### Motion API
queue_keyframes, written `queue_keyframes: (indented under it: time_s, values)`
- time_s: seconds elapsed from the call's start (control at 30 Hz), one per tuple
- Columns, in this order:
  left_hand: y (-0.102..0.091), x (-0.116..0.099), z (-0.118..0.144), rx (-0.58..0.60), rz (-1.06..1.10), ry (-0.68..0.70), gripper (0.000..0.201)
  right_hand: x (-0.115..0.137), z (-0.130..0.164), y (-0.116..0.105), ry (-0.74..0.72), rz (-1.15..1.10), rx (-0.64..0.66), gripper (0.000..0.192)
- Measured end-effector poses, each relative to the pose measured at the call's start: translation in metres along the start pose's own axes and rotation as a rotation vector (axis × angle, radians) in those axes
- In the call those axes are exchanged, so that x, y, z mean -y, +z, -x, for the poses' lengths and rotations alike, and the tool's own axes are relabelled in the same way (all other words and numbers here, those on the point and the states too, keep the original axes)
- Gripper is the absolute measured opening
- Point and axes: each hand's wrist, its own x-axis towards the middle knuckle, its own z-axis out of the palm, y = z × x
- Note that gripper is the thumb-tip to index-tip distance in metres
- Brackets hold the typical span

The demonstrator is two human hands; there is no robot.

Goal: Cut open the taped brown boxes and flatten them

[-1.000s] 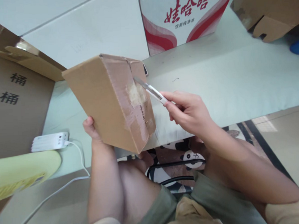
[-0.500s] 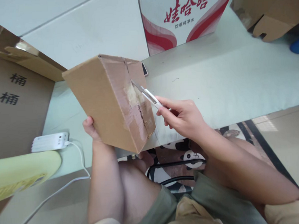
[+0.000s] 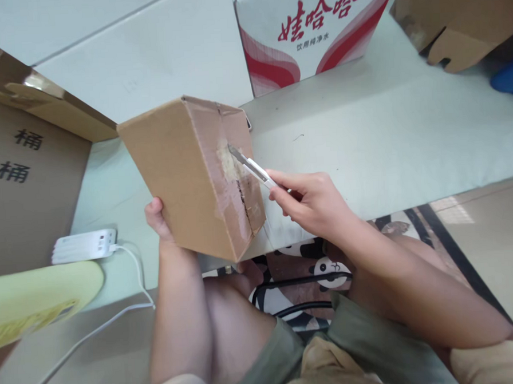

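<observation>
Over the tabletop's [image 3: 387, 139] near edge, left hand [image 3: 157, 217] grips the carton [image 3: 182, 173]; right hand [image 3: 313, 203] fingers pinch a knife [image 3: 250, 166], tip at the taped seam, tape mostly uncut.

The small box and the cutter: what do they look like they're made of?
Small box: brown corrugated cardboard, matte, with glossy tape along its worn seam; held by the left hand. Cutter in the right hand: white casing, probably plastic; grey blade, likely metal.

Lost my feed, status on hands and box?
Left hand gripping cardboard box from below. Right hand holding utility knife, blade tip on taped seam. Nothing blocking.
</observation>
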Motion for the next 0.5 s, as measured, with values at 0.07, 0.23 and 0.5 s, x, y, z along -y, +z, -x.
queue_keyframes:
  time_s: [0.07, 0.23, 0.5]
  values:
    - [0.0015, -0.0008, 0.0006, 0.014, 0.02, -0.02, 0.057, 0.0015, -0.0001, -0.0016, 0.003, 0.018, 0.013, 0.036]
    - [0.0028, -0.0004, 0.0006, 0.004, 0.051, 0.011, 0.055, 0.0043, 0.001, -0.0029, 0.018, 0.043, 0.034, 0.031]
    - [0.0099, 0.0007, 0.0032, -0.023, 0.048, 0.06, 0.051, -0.0011, -0.0002, -0.0017, 0.077, -0.058, 0.058, 0.036]
